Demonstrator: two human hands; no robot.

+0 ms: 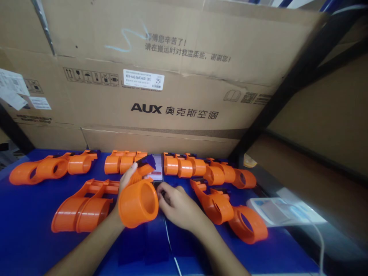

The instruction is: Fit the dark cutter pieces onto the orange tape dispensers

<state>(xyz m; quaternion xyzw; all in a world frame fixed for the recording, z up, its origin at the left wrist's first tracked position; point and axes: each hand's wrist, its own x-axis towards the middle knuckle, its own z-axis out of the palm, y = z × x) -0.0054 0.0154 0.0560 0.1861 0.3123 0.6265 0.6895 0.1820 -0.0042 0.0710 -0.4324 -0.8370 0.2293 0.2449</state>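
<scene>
My left hand (125,182) is closed around an orange plastic tape dispenser (138,203) with a dark blue end piece. The dispenser is raised off the blue tabletop, its round ring tilted towards me and hollow. Just right of the ring, my right hand (179,205) is low, with thumb and fingers curled together. Whatever those fingers hold, if anything, is hidden. Beyond the hands is a phone (157,168) with a lit screen, partly covered by the held dispenser. A white cable (168,237) runs towards me between my forearms.
Several more orange tape dispensers stand in rows on the blue tabletop (25,214), including a pair (92,214) at the left and a ring (248,224) at the right. A large cardboard sheet (100,107) rises behind. A dark frame post (270,103) and a white box (284,211) are on the right.
</scene>
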